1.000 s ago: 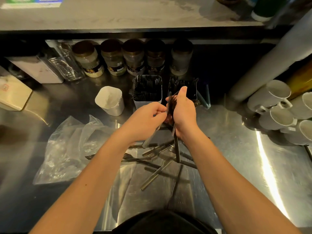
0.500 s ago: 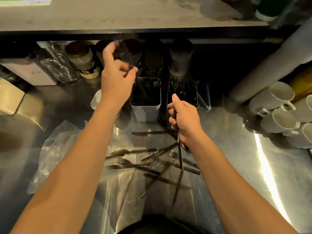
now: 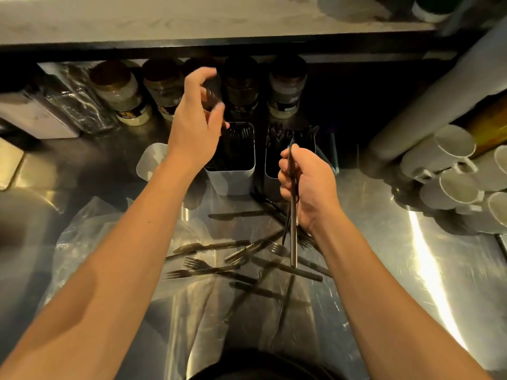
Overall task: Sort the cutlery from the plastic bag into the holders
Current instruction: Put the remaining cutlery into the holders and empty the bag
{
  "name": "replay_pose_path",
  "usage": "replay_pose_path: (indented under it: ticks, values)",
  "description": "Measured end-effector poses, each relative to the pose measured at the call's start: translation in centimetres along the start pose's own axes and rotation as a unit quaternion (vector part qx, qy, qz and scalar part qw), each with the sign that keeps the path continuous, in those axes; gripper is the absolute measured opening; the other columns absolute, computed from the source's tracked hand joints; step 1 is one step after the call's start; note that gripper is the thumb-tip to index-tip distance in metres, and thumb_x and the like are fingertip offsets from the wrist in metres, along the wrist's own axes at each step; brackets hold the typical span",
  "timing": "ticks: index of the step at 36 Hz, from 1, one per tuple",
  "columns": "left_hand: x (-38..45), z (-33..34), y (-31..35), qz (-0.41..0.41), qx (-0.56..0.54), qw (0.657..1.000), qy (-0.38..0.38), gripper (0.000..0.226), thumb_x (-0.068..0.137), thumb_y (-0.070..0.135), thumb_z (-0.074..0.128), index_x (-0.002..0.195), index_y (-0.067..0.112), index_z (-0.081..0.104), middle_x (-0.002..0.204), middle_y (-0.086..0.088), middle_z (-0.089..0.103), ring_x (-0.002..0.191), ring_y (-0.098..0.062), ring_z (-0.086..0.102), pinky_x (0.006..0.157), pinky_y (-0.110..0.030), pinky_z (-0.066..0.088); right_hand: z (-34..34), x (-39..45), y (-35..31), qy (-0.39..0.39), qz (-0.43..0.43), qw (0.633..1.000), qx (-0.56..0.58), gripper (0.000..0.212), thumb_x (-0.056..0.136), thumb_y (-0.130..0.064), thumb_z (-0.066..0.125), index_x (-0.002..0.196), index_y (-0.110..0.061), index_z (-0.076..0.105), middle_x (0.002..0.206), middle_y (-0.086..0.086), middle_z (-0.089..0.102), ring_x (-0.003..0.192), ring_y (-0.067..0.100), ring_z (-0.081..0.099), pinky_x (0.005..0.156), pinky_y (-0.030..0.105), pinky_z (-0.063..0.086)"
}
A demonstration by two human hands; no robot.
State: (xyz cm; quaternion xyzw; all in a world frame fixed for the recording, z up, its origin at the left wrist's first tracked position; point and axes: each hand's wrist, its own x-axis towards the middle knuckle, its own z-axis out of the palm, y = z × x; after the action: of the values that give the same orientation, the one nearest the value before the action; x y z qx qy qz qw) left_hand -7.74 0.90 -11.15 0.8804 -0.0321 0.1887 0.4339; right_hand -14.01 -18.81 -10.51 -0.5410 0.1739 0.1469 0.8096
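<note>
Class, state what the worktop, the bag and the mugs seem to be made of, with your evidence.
Worktop: brushed steel, likely; streaked glare. Bag: thin clear plastic; crinkled, see-through. Mugs: glazed ceramic, probably; smooth, opaque, pale.

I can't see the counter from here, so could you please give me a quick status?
Left hand over the fork holder, grip unclear. Right hand grips cutlery. Loose forks and knives on the plastic bag. Nothing blocking.
</note>
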Motion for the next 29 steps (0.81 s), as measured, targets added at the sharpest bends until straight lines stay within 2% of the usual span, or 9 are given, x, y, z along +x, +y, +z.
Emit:
replay_pose_path:
  ticks: [2, 8, 12, 15, 18, 21, 24, 26, 29]
  values:
    - [0.0, 0.0, 0.1, 0.015, 0.016, 0.999, 0.044, 0.024, 0.104, 0.019, 0.045, 0.126, 0.008, 0.044, 0.095, 0.004, 0.053, 0.073, -0.002, 0.066, 0.067, -0.023, 0.056, -0.1, -0.2, -0.1, 0.011, -0.011, 1.0, -0.019, 0.026, 0.104, -0.023, 0.048, 0.084, -0.015, 0.063, 0.063, -0.005, 0.055, 0.048, 0.006, 0.041, 0.042, 0.019, 0.028]
    - [-0.3, -0.1, -0.4, 0.061, 0.061, 0.99, 0.114, 0.023, 0.103, 0.022, 0.05, 0.113, 0.001, 0.055, 0.096, 0.005, 0.057, 0.083, -0.014, 0.06, 0.072, -0.031, 0.053, -0.6, -0.5, -0.4, 0.044, -0.055, 0.996, -0.057, 0.028, 0.104, -0.031, 0.052, 0.085, -0.02, 0.069, 0.07, -0.001, 0.056, 0.051, 0.006, 0.04, 0.043, 0.02, 0.028]
    - [-1.0, 0.3, -1.2, 0.074, 0.098, 0.987, 0.108, 0.021, 0.101, 0.027, 0.055, 0.107, 0.007, 0.061, 0.098, -0.003, 0.064, 0.086, -0.017, 0.062, 0.071, -0.036, 0.054, -1.3, -0.9, -0.9, 0.079, -0.076, 0.992, -0.069, 0.028, 0.103, -0.034, 0.054, 0.091, -0.016, 0.071, 0.066, -0.002, 0.056, 0.047, 0.005, 0.038, 0.043, 0.021, 0.026]
    - [-1.9, 0.8, -2.5, 0.096, 0.158, 0.982, 0.034, 0.012, 0.097, 0.025, 0.059, 0.099, 0.014, 0.065, 0.098, -0.001, 0.064, 0.092, -0.017, 0.057, 0.072, -0.038, 0.052, -1.8, -1.1, -1.2, 0.111, -0.098, 0.987, -0.064, 0.026, 0.101, -0.036, 0.056, 0.091, -0.018, 0.073, 0.068, -0.003, 0.065, 0.047, 0.003, 0.046, 0.044, 0.019, 0.032]
    - [-3.0, 1.3, -3.6, 0.12, 0.222, 0.964, -0.084, 0.006, 0.09, 0.023, 0.068, 0.091, 0.017, 0.07, 0.099, 0.002, 0.066, 0.101, -0.022, 0.053, 0.078, -0.044, 0.051, -2.5, -1.0, -1.4, 0.132, -0.12, 0.983, -0.049, 0.023, 0.102, -0.032, 0.057, 0.091, -0.02, 0.074, 0.082, 0.006, 0.072, 0.049, 0.003, 0.049, 0.042, 0.017, 0.034]
    - [-3.8, 2.1, -3.0, 0.122, 0.252, 0.957, -0.082, 0.021, 0.093, 0.037, 0.063, 0.1, 0.021, 0.074, 0.104, 0.004, 0.067, 0.102, -0.026, 0.054, 0.082, -0.042, 0.047, -3.1, -1.0, -1.9, 0.152, -0.131, 0.978, -0.048, 0.022, 0.101, -0.032, 0.058, 0.091, -0.024, 0.076, 0.09, 0.008, 0.075, 0.06, 0.004, 0.052, 0.044, 0.013, 0.037]
    - [-3.7, 3.2, 1.9, 0.035, 0.081, 0.995, -0.057, 0.024, 0.099, 0.036, 0.053, 0.108, 0.021, 0.07, 0.095, 0.009, 0.066, 0.089, -0.007, 0.06, 0.081, -0.025, 0.048, -3.3, -1.0, -2.1, 0.147, -0.142, 0.977, -0.057, 0.02, 0.101, -0.03, 0.059, 0.09, -0.026, 0.075, 0.09, 0.005, 0.076, 0.076, 0.01, 0.061, 0.055, 0.018, 0.04]
    - [-3.5, 4.1, 5.7, -0.023, -0.031, 0.988, -0.153, 0.018, 0.099, 0.034, 0.056, 0.113, 0.027, 0.065, 0.089, 0.013, 0.064, 0.074, 0.002, 0.058, 0.071, -0.015, 0.049, -3.4, -1.0, -2.2, 0.142, -0.155, 0.975, -0.075, 0.018, 0.1, -0.028, 0.061, 0.09, -0.028, 0.076, 0.089, 0.002, 0.077, 0.077, 0.008, 0.061, 0.061, 0.023, 0.04]
    - [-3.4, 5.3, 9.1, 0.005, -0.028, 0.954, -0.298, 0.04, 0.095, 0.031, 0.064, 0.132, 0.038, 0.051, 0.096, 0.016, 0.062, 0.075, 0.008, 0.06, 0.072, -0.015, 0.051, -3.5, -0.8, -2.2, 0.135, -0.18, 0.969, -0.102, 0.017, 0.099, -0.026, 0.063, 0.09, -0.033, 0.075, 0.087, -0.007, 0.076, 0.083, 0.007, 0.068, 0.071, 0.029, 0.052]
